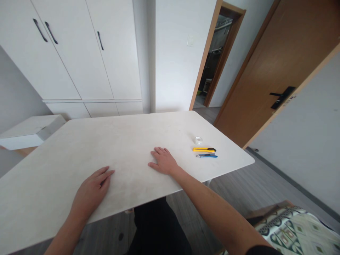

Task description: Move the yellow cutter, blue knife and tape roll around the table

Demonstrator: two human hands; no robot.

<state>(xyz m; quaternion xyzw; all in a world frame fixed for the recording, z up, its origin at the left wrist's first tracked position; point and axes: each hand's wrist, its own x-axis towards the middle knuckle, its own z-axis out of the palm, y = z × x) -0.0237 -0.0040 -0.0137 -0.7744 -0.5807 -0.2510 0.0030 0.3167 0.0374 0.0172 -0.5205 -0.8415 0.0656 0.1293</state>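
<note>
My left hand (92, 189) rests on the white table (114, 138) near its front edge, fingers stretched out and holding nothing. Palm down, my right hand (163, 161) lies flat on the tabletop with its fingers a little apart, also holding nothing. To the right of it lie a yellow utility knife (203, 149) with a black end and, just nearer to me, a slimmer blue utility knife (206, 155). A roll of clear tape (198, 140) sits behind the two knives. Neither hand touches these things.
White cupboards (106, 71) with black handles stand beyond the table. At the left is a white box-like unit (29, 129). A brown door (276, 60) stands on the right, beside a doorway. A patterned cloth (294, 230) covers something at the lower right.
</note>
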